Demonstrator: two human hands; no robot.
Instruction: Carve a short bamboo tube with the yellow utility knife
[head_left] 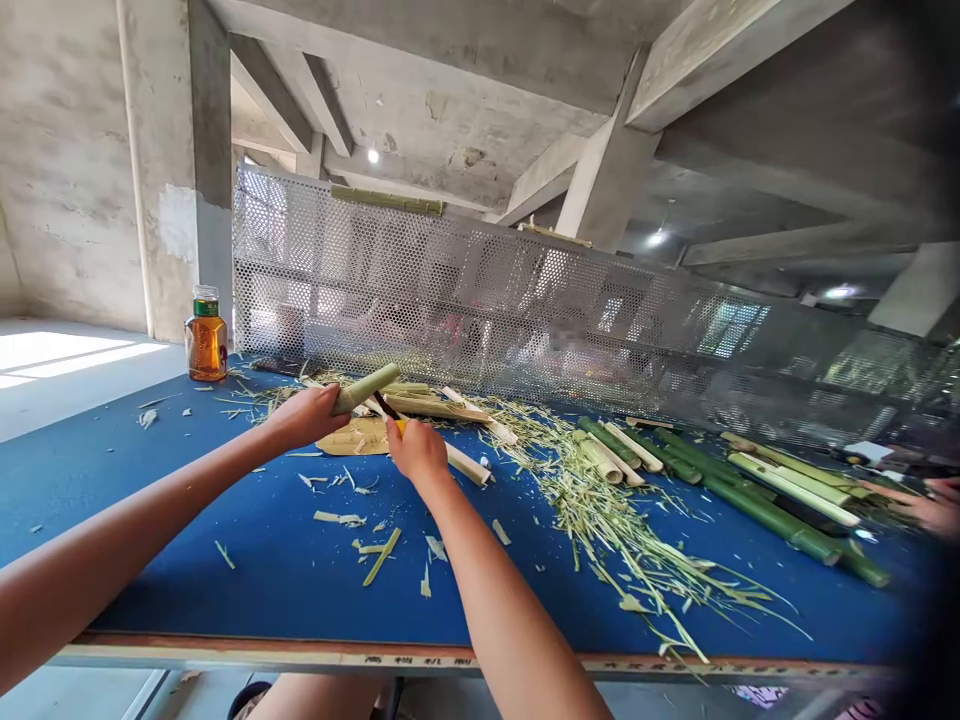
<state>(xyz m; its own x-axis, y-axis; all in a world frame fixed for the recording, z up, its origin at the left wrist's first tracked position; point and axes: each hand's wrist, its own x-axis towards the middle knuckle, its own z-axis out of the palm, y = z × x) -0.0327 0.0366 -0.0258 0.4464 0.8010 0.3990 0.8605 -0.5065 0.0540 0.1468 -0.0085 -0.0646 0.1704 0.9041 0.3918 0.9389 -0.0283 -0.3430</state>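
My left hand point(309, 414) is closed around one end of a pale green bamboo piece point(367, 388), which tilts up to the right above the table. In my right hand point(417, 449) is a knife point(386, 406) with a yellow handle, mostly covered by my fingers. Its dark blade lies close against the underside of the bamboo; whether the edge touches is hard to tell. Below and behind my hands lie a flat tan board point(352, 437) and split bamboo lengths point(435, 407).
A bottle of amber liquid point(206, 340) stands at the back left of the blue table point(247, 560). Shavings point(600, 510) heap across the middle. Green bamboo poles point(765, 510) lie at right, near another person's hand point(930, 505). A perforated metal screen point(495, 300) runs behind.
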